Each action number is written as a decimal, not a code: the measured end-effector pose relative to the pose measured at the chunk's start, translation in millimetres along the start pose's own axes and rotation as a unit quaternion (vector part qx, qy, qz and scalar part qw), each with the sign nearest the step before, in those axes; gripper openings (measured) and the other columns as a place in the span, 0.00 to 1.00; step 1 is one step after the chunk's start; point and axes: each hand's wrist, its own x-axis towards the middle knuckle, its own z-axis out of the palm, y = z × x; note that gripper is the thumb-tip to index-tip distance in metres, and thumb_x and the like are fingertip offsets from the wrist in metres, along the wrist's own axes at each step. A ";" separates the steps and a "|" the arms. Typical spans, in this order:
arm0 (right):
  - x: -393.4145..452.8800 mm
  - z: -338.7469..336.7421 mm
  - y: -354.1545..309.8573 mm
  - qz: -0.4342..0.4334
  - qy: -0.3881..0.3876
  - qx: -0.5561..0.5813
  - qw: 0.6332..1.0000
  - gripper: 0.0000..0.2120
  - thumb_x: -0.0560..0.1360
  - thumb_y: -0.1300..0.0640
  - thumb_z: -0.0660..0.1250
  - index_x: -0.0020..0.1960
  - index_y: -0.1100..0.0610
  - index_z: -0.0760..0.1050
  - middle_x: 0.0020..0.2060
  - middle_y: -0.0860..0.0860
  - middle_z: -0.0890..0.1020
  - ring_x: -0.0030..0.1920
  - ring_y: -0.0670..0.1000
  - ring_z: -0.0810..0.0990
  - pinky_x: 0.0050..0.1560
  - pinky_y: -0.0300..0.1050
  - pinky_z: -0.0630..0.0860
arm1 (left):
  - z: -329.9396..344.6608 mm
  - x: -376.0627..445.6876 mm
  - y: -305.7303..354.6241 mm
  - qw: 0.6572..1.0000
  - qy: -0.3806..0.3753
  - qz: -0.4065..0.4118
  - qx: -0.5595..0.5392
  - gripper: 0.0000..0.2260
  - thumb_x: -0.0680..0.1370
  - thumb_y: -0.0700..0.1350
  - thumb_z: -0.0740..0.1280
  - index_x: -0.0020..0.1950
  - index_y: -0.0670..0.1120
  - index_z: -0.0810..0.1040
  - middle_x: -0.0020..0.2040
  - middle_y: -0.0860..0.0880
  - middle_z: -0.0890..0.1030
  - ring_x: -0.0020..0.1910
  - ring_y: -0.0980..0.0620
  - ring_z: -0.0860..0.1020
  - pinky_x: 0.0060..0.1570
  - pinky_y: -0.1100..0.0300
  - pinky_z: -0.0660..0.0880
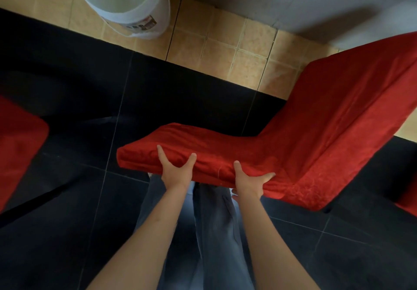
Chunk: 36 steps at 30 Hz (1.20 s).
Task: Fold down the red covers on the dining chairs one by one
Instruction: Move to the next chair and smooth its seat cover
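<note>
Head view looks straight down on my two bare forearms reaching out to a dining chair (327,118) dressed in a red cover (225,152). My left hand (174,173) grips the near top edge of the covered chair back, with the thumb and a finger spread in a V over the upper face and the other fingers hidden under the edge. My right hand (249,181) holds the same edge just to the right, thumb up on the fabric and fingers splayed toward the corner where the back meets the long sloping red panel. The fabric bunches into small wrinkles between my two hands. The red cover wraps the whole chair, which stands over a black tiled floor (56,222) directly ahead of my legs in grey trousers (214,233). Another red-covered chair (18,149) shows at the left edge, well apart from mine, and a sliver of red sits at the far right. Beyond the black tiles lies a strip of tan tiles (225,48), where a white bucket (133,3) stands near a pale wall (293,0)
</note>
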 end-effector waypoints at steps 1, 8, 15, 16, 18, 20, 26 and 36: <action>-1.1 -0.8 2.0 -0.013 -0.003 -0.028 1.000 0.55 0.70 0.39 0.73 0.78 0.45 0.33 0.62 0.66 0.75 0.51 0.64 0.81 0.54 0.60 0.79 | -7.7 0.1 -4.0 1.000 0.007 0.014 0.000 0.46 0.72 0.55 0.73 0.78 0.62 0.43 0.75 0.44 0.63 0.70 0.41 0.67 0.66 0.48 0.66; -24.9 11.1 1.7 -0.157 0.043 -0.276 0.947 0.47 0.72 0.35 0.68 0.79 0.50 0.46 0.60 0.60 0.78 0.58 0.62 0.79 0.49 0.53 0.75 | -86.1 19.8 -18.8 0.983 0.108 0.099 0.114 0.43 0.70 0.55 0.75 0.77 0.61 0.52 0.68 0.40 0.65 0.66 0.39 0.67 0.59 0.45 0.70; -44.8 54.4 -10.4 -0.369 0.038 -0.453 0.810 0.46 0.69 0.35 0.70 0.79 0.49 0.52 0.67 0.56 0.69 0.66 0.58 0.67 0.60 0.53 0.69 | -132.0 82.1 -10.4 0.949 -0.104 0.225 0.193 0.37 0.65 0.51 0.80 0.71 0.56 0.68 0.72 0.44 0.61 0.69 0.45 0.66 0.64 0.53 0.66; -45.2 60.0 -11.6 -0.382 0.027 -0.473 0.793 0.47 0.69 0.35 0.70 0.79 0.48 0.52 0.67 0.55 0.69 0.67 0.58 0.65 0.63 0.54 0.66 | -132.0 88.0 -9.4 0.946 -0.123 0.229 0.196 0.36 0.64 0.50 0.80 0.69 0.56 0.70 0.71 0.45 0.62 0.68 0.45 0.67 0.63 0.54 0.67; -45.3 69.1 -13.3 -0.398 -0.002 -0.498 0.771 0.47 0.68 0.36 0.72 0.79 0.47 0.51 0.68 0.53 0.70 0.69 0.57 0.65 0.66 0.56 0.63 | -130.9 96.4 -8.5 0.944 -0.135 0.234 0.189 0.33 0.63 0.51 0.80 0.65 0.57 0.72 0.70 0.46 0.63 0.66 0.46 0.68 0.59 0.56 0.68; -46.4 78.1 -13.4 -0.406 -0.030 -0.515 0.755 0.47 0.68 0.37 0.73 0.79 0.46 0.52 0.69 0.51 0.70 0.70 0.57 0.65 0.68 0.58 0.61 | -130.3 101.2 -8.3 0.942 -0.141 0.244 0.183 0.31 0.62 0.51 0.81 0.62 0.58 0.73 0.68 0.47 0.65 0.63 0.49 0.69 0.57 0.58 0.67; -47.0 96.5 -11.0 -0.418 -0.028 -0.560 0.715 0.45 0.69 0.39 0.73 0.78 0.47 0.54 0.69 0.51 0.71 0.70 0.57 0.67 0.70 0.60 0.59 | -132.3 110.0 -8.5 0.938 -0.149 0.268 0.159 0.30 0.61 0.50 0.82 0.59 0.56 0.74 0.63 0.49 0.69 0.56 0.55 0.68 0.51 0.65 0.67; -40.5 99.6 -11.9 -0.464 -0.017 -0.534 0.707 0.40 0.66 0.43 0.76 0.74 0.48 0.65 0.66 0.52 0.75 0.67 0.55 0.72 0.65 0.53 0.67 | -137.7 123.0 -14.9 0.937 -0.158 0.274 0.146 0.36 0.56 0.51 0.83 0.61 0.55 0.72 0.60 0.52 0.75 0.59 0.52 0.74 0.59 0.53 0.74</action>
